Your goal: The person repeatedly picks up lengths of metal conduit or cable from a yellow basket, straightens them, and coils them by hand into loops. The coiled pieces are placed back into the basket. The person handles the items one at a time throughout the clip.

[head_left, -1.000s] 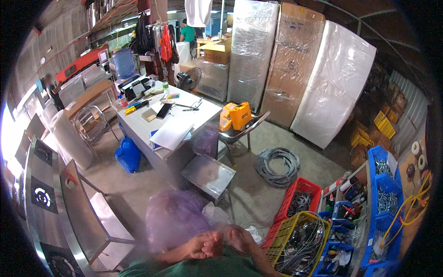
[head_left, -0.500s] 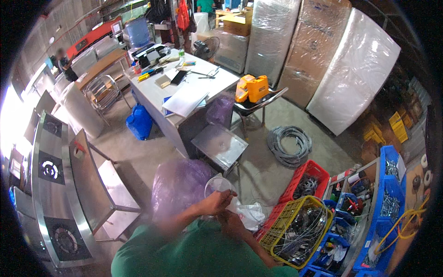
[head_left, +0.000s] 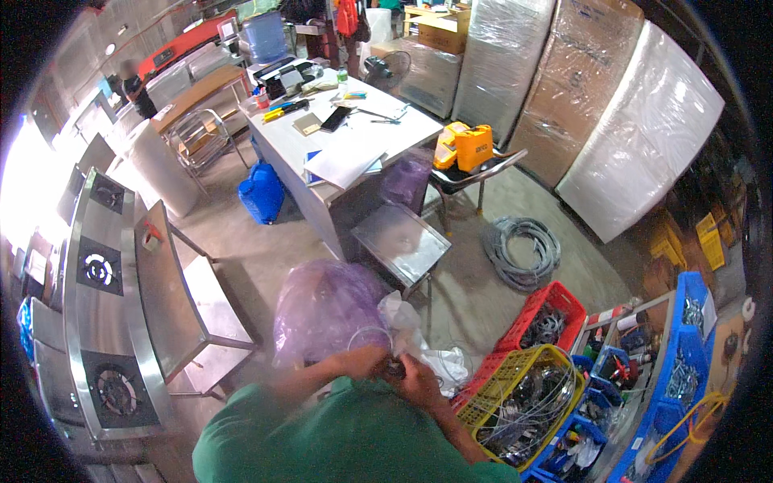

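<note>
My left hand (head_left: 364, 362) is closed, its fingers beside a thin, pale loop (head_left: 370, 329) that looks like wire or tubing. Right against it, my right hand (head_left: 417, 378) is closed too. A small dark piece (head_left: 395, 369) sits between the two hands; its kind is too small to make out. Beyond them a large translucent purple plastic bag (head_left: 322, 310) stands on the floor. White plastic bags (head_left: 447, 366) lie to the right of my hands.
At my right are a red crate (head_left: 541, 318), a yellow basket (head_left: 527, 402) of wires and blue bins (head_left: 683, 378) of hardware. A metal stool (head_left: 403, 241), grey hose coil (head_left: 523, 252) and white table (head_left: 362, 145) stand ahead. Steel burner units (head_left: 101, 322) line the left.
The view has shifted, so the surroundings sit farther right. My hands now meet side by side, with the dark piece visible between them. The pale loop looks narrower and lower.
</note>
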Available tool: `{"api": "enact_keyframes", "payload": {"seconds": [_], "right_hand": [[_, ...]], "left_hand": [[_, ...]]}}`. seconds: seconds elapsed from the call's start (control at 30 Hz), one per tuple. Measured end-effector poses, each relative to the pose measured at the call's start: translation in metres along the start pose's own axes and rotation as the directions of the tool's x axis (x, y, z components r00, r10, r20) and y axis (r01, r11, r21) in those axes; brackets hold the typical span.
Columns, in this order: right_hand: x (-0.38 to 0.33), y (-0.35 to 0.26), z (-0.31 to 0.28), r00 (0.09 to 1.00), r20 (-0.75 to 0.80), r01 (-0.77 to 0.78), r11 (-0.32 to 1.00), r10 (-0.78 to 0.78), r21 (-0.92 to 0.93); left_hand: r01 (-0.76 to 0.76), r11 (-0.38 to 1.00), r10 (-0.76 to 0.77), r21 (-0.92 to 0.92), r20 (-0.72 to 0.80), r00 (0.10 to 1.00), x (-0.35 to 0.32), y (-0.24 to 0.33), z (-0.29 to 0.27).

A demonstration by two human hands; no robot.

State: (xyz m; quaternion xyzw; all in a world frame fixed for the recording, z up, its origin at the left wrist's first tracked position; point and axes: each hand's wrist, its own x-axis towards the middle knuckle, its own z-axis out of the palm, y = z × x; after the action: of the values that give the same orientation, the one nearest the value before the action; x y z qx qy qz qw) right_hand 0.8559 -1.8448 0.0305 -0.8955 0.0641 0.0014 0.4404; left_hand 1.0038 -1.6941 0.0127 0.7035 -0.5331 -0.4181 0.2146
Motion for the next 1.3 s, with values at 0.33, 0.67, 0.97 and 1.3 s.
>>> {"api": "enact_keyframes", "payload": {"seconds": [0.33, 0.67, 0.97, 1.3], "right_hand": [[0.024, -0.011, -0.045, 0.892, 0.132, 0.418, 0.901, -0.431, 0.118], [0.046, -0.022, -0.076, 0.87, 0.279, 0.392, 0.913, -0.407, 0.111], [0.056, -0.052, -0.143, 0.786, 0.478, 0.406, 0.91, -0.393, 0.082], [0.075, -0.014, -0.145, 0.877, -0.067, 0.429, 0.712, -0.476, 0.556]], "left_hand": [[-0.29, 0.92, 0.275, -0.265, -0.091, 0.957, -0.021, 0.009, 0.01], [-0.128, 0.954, 0.082, -0.269, -0.176, 0.981, -0.056, 0.055, -0.023], [-0.491, 0.858, 0.43, -0.153, -0.311, 0.848, -0.049, 0.043, -0.029], [0.138, 0.013, 0.481, -0.99, 0.127, 0.868, -0.061, 0.128, -0.063]]}}
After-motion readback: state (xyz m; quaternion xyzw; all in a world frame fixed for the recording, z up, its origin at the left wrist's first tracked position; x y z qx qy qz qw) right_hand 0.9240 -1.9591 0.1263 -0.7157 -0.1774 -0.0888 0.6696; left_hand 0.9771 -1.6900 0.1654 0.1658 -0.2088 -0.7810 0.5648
